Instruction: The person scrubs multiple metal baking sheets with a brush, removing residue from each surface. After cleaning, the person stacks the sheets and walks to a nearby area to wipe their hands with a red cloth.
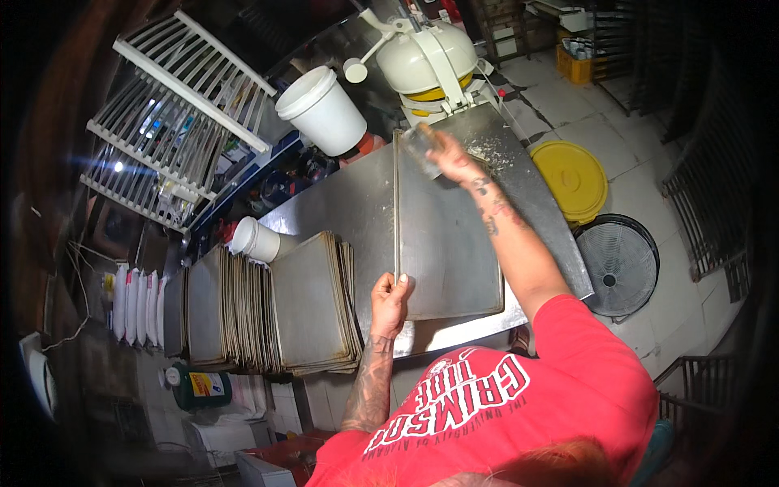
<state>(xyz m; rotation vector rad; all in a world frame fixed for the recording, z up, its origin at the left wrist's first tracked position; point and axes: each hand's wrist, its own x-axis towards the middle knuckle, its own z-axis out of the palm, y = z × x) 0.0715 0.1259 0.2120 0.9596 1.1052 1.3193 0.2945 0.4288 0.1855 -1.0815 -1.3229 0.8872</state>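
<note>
A flat metal baking tray [450, 243] lies on the steel table [341, 201] in front of me. My left hand [389, 304] grips the tray's near left corner, thumb on top of the rim. Over the tray's far end, my right hand [450, 159] holds a scraper [420, 146], blurred, with a flat blade; its exact kind is hard to tell. Pale crumbs [490, 152] are scattered on the table just right of that hand. To the left, many similar trays [313, 298] stand on edge, leaning together in a row.
A white bucket [322, 109] and a cream dough machine [426, 58] stand beyond the table. A smaller white tub [255, 239] is behind the tray row. A yellow lid [570, 179] and a round fan [616, 265] lie right of the table. White slatted racks [188, 79] rise at upper left.
</note>
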